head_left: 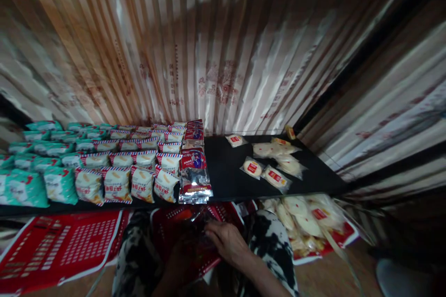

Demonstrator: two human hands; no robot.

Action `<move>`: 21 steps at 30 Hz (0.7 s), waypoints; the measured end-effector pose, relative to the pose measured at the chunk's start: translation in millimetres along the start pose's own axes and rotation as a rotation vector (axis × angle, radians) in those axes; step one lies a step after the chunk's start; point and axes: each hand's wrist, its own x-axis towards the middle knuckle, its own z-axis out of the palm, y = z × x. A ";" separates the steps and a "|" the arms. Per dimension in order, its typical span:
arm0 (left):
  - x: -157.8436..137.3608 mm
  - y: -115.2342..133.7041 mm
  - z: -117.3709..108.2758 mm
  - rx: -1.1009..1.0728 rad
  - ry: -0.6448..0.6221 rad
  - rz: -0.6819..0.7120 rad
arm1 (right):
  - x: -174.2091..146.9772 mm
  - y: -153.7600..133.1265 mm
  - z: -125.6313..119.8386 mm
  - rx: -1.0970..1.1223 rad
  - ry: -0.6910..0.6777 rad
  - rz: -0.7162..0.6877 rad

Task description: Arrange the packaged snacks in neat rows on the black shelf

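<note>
Between my knees sits a red basket (223, 213) with dark, shiny packets (198, 225) inside, dim and blurred. My right hand (226, 240) reaches into it from the right, its fingers curled and closed at the packets; what they grip cannot be made out. Dark in shadow, my left hand (183, 253) is also in the basket, its fingers hard to see. Just ahead, on the shelf's front edge, lies a column of dark red and silver snack packets (194, 171).
On the black shelf (226, 167), teal bags (61, 185) and white-and-red snack bags (117, 184) stand in rows at left. Flat round packaged pieces (275, 177) lie at right. A red basket (76, 241) is low left; another with packages (303, 216) is low right. A pleated curtain hangs behind.
</note>
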 end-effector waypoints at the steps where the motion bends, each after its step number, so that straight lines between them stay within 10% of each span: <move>1: -3.8 -0.4 -1.3 0.000 -0.011 0.016 | -6.1 -6.0 -8.0 0.043 0.027 -0.019; 14: -32.2 58.8 -13.6 -0.288 -0.042 0.265 | -15.2 -29.1 -65.9 1.053 0.411 0.106; 21: -29.5 124.8 -20.1 -0.481 -0.117 0.324 | -26.0 -18.7 -55.9 1.002 0.320 0.058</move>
